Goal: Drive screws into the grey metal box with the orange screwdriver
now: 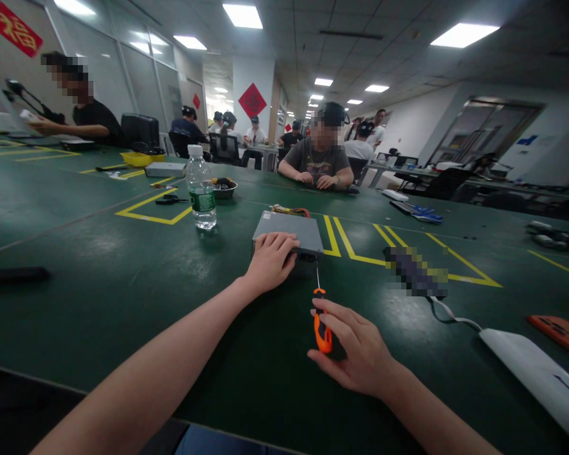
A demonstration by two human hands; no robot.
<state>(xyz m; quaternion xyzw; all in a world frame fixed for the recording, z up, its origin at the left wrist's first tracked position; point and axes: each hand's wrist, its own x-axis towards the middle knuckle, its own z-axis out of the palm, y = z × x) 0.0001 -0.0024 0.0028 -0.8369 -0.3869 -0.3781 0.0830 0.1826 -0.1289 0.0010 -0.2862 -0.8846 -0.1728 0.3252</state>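
A grey metal computer power supply (296, 226) lies on the green table in front of me, its bundle of coloured wires (291, 212) at the far side. My left hand (272, 259) holds it at the near left part, fingers laid together over the top and thumb side against the near face. In my right hand (355, 344) is an orange and black screwdriver (323, 332), held loosely by the fingers around its handle. The shaft points away from me, and its tip meets the near right corner of the power supply; the screw there is too small to see.
A water bottle (201, 196) stands beyond my left hand, near a metal bowl (224, 188). To the right lie a blurred-out dark device with a white cable (450, 309), a white power bank-like case (533, 366) and an orange phone (562, 335). A person (317, 155) sits opposite.
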